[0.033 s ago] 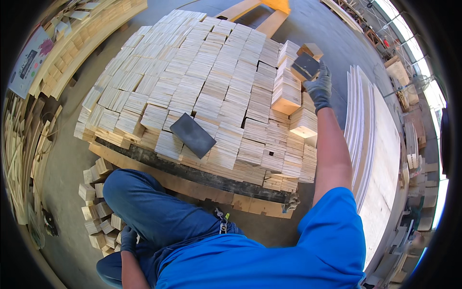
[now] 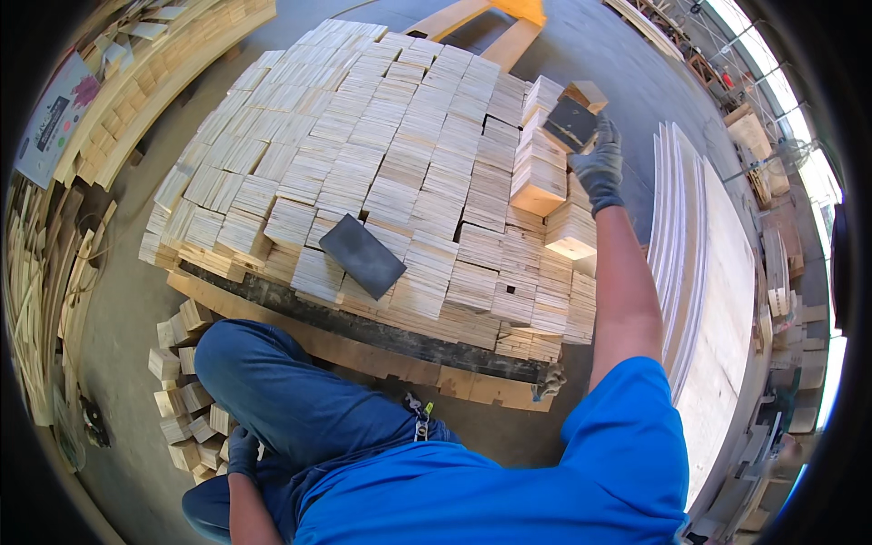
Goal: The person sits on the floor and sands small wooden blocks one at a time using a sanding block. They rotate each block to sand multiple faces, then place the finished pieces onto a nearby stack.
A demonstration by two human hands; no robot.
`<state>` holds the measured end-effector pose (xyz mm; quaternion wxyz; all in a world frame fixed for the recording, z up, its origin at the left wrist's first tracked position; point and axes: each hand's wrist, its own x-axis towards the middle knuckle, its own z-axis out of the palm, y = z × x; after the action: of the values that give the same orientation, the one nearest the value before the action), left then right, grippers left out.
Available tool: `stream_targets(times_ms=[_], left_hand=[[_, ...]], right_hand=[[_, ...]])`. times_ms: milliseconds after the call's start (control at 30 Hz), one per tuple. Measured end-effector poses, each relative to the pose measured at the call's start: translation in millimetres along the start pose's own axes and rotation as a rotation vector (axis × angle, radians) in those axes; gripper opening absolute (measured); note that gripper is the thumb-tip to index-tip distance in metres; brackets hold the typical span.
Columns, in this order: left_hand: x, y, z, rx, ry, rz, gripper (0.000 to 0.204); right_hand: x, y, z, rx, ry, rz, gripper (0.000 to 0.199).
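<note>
My right hand (image 2: 600, 166), in a grey glove, reaches to the far right edge of a large stack of pale wooden blocks (image 2: 391, 163). Its fingers grip the side of a block with a dark grey face (image 2: 569, 124), held over a raised row of wood blocks (image 2: 538, 173); whether it touches them I cannot tell. A second dark grey rectangular block (image 2: 363, 255) lies flat and slantwise on the near part of the stack. My left hand (image 2: 242, 450), also gloved, hangs low beside my bent leg, its fingers mostly hidden.
Under the stack runs a dark-edged wooden base (image 2: 363, 329). More loose wood blocks (image 2: 186, 400) are piled low by my left leg. White-edged sheets (image 2: 704, 300) stand to the right, wood strips (image 2: 45, 300) to the left. An orange-yellow frame (image 2: 490, 27) is beyond the stack.
My right hand and the dark-faced block have shifted very slightly to the left. My left hand and the block lying on the stack look the same.
</note>
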<state>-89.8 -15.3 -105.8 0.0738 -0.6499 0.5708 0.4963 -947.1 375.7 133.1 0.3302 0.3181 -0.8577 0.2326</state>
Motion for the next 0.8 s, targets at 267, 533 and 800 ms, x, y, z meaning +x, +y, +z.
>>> stream_targets(times_ms=[267, 533, 800], left_hand=[[17.3, 7.6, 1.9, 0.195, 0.001, 0.133, 0.037], [17.3, -4.1, 4.5, 0.066, -0.063, 0.222, 0.034], [22.7, -12.3, 0.6, 0.037, -0.103, 0.225, 0.038]], right_hand=[[-27.4, -104.5, -39.2, 0.128, -0.129, -0.212, 0.098], [-72.0, -135.4, -47.0, 0.202, -0.262, -0.219, 0.107], [-101.2, -143.8, -47.4, 0.132, -0.369, -0.187, 0.114]])
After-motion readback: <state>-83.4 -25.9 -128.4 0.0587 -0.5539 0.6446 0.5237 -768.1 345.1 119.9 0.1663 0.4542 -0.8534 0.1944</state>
